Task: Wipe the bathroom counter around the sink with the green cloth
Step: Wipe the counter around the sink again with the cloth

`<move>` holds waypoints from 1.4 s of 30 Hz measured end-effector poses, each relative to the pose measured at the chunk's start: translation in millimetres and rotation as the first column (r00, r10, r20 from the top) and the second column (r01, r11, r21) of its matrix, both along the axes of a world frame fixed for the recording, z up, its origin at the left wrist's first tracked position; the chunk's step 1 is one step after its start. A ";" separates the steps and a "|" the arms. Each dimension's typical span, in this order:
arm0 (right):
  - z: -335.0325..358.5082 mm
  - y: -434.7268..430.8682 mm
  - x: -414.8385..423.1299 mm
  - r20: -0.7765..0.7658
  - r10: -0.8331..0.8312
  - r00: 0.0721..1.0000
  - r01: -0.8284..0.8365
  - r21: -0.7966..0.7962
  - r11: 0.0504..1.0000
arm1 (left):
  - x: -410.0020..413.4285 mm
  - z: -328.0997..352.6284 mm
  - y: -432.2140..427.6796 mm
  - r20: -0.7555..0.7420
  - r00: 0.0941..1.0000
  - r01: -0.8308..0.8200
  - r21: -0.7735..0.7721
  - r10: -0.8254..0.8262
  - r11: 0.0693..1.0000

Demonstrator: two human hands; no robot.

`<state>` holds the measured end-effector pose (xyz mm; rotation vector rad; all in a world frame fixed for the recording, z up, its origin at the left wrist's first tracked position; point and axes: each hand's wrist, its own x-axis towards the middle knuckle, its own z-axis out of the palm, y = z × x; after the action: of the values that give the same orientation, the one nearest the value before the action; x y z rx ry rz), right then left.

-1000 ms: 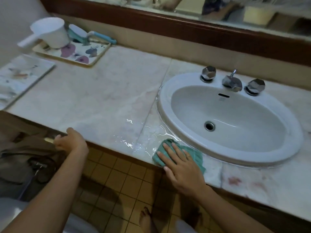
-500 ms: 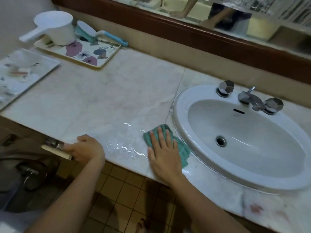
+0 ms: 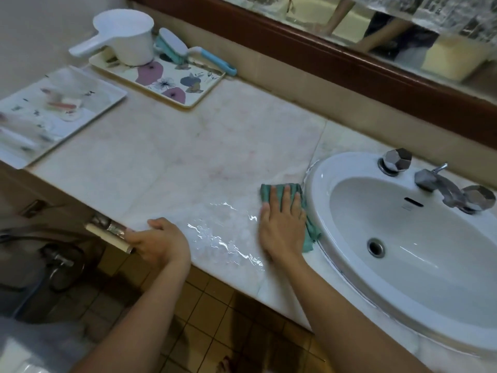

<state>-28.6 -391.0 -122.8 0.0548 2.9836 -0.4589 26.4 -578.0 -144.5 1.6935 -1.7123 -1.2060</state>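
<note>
Since the flat right hand [image 3: 282,227] pushed the green cloth [image 3: 266,193] forward, most of it lies hidden underneath; left hand [image 3: 158,242] grips the surface [image 3: 188,162] edge.

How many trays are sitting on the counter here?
2. A floral tray at the back left, carrying a white scoop and blue brush; a white tray at the far left, partly cut off. None looks hidden.

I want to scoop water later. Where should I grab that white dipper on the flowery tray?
Probably by its long handle, coming from the left. The white dipper stands upright on the flowery tray, and the handle juts left past the tray's edge, away from the brush.
</note>
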 end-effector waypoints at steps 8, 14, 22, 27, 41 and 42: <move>5.2 -12.8 80.3 -0.039 0.541 0.840 -0.542 -0.033 0.840 | 0.9 -3.6 -1.7 -0.031 0.999 -0.009 0.012 0.009 1.000; -4.3 35.1 15.8 -0.068 0.246 0.967 -0.240 0.084 0.967 | -0.1 -6.7 -0.6 -0.023 0.999 -0.021 0.006 0.022 1.000; 0.0 -46.8 -56.8 0.019 0.188 0.982 -0.189 0.067 0.980 | -4.6 -7.2 -4.3 -0.004 1.000 -0.026 0.014 0.026 1.000; 3.5 -46.2 47.8 0.006 0.511 0.859 -0.511 0.051 0.858 | -2.4 -5.3 -4.9 -0.001 1.000 -0.011 0.031 0.011 0.999; -3.2 39.7 52.4 0.001 0.163 0.987 -0.161 0.150 0.975 | -1.1 -5.6 -1.9 -0.005 0.999 -0.038 -0.029 0.038 0.999; -3.2 24.4 51.2 0.015 0.106 0.994 -0.107 0.138 0.985 | -0.6 -5.8 -2.3 -0.010 0.999 -0.034 -0.040 0.034 0.999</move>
<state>22.6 -366.6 -126.0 -0.0898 2.9875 -0.2380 25.8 -580.4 -150.4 1.6839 -1.6843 -1.1548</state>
